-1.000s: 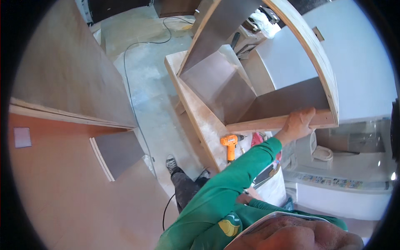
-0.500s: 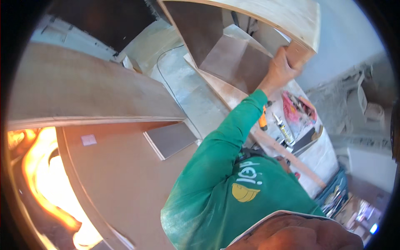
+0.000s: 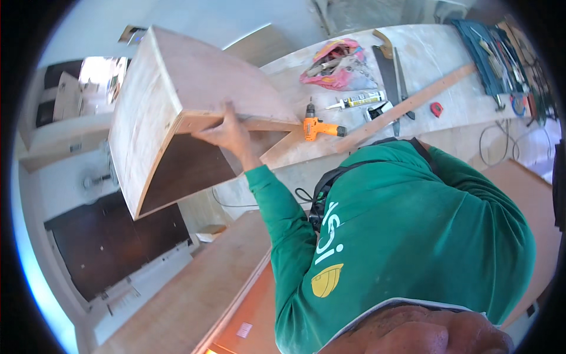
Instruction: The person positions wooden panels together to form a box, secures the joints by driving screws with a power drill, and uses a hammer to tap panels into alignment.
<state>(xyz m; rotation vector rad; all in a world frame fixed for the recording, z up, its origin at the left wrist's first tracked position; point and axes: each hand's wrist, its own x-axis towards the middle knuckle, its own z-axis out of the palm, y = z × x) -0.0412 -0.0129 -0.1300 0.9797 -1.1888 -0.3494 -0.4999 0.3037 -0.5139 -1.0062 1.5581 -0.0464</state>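
A wooden box with a curved edge and an open side [image 3: 221, 76] stands tilted at the far end of the workbench. My left hand [image 3: 230, 137] grips the front rail of this box, its fingers over the rail and the thumb along it. The box's inside is dark brown. Just right of the box, an orange cordless drill [image 3: 318, 127] lies on the workbench [image 3: 430, 53]. My right arm, in a green sleeve [image 3: 477, 183], bends at my side, and its hand is out of sight.
Around the drill lie a sealant tube [image 3: 358, 100], a pink bag of hardware [image 3: 339, 65], a handsaw [image 3: 386, 65], a long wooden strip [image 3: 407, 109] and a red tape measure [image 3: 436, 109]. A blue tool roll [image 3: 480, 53] is at the far right. Large wooden panels [image 3: 183, 289] stand at lower left.
My view has swung round, so the box now appears at upper left and more of the workbench shows. My left hand keeps its hold on the box's rail, and the box's angle differs.
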